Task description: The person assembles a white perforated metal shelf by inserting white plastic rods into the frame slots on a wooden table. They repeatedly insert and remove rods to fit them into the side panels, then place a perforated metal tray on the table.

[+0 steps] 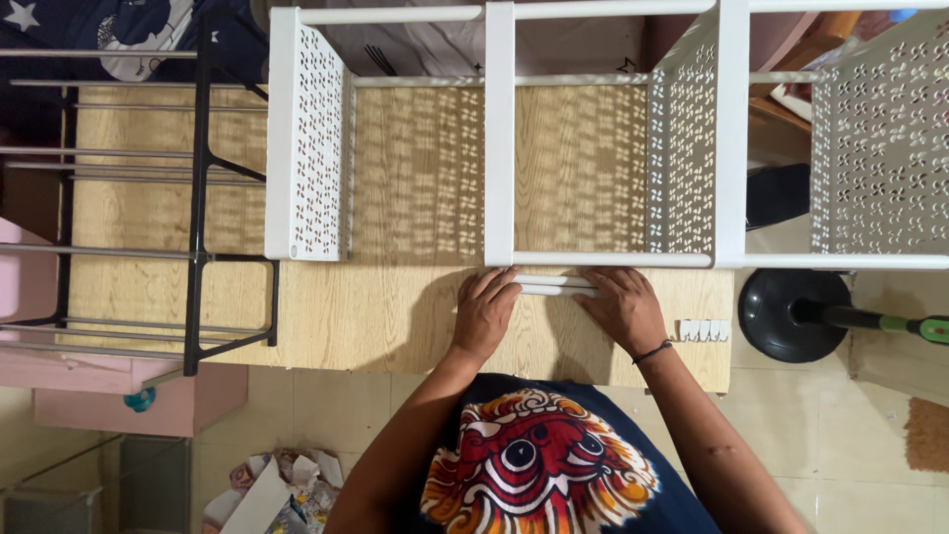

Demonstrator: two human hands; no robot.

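Left hand (484,314) and right hand (623,307), grips closed on white tubes (556,287), beside empty white rack (499,138)

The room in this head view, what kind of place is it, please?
Probably a room in a home, used here for assembly. A wooden table carries a white perforated rack; a black metal rack stands beside it, over a tiled floor. Both hands rest on white tubes.
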